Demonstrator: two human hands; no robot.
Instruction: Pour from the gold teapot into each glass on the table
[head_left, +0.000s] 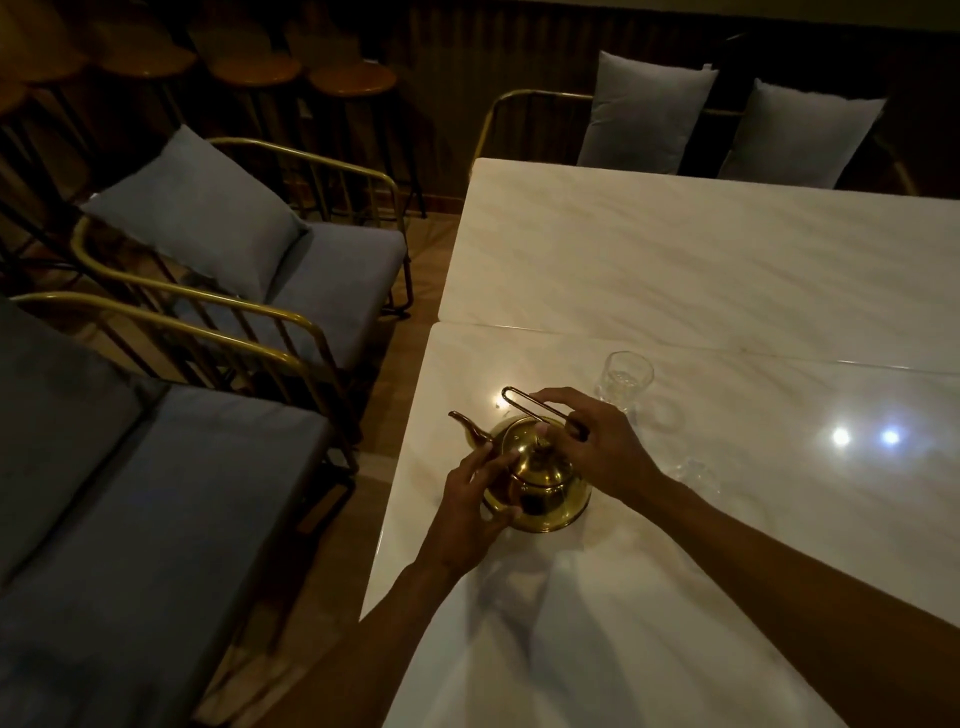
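The gold teapot (543, 480) stands on the white marble table (727, 270) near its left edge, spout pointing left. My right hand (597, 444) grips its thin wire handle, which is raised above the lid. My left hand (475, 512) rests against the pot's left side, fingers touching the body near the lid. A clear glass (626, 379) stands upright just behind my right hand. A second clear glass (693, 470) is faintly visible to the right of my right wrist, partly hidden by it.
Grey cushioned chairs with gold frames (249, 291) line the table's left side. Two grey pillows (644, 111) sit on chairs at the far end. Round wooden stools (353, 80) stand in the dark background. Lamp reflections (865, 436) shine on the tabletop.
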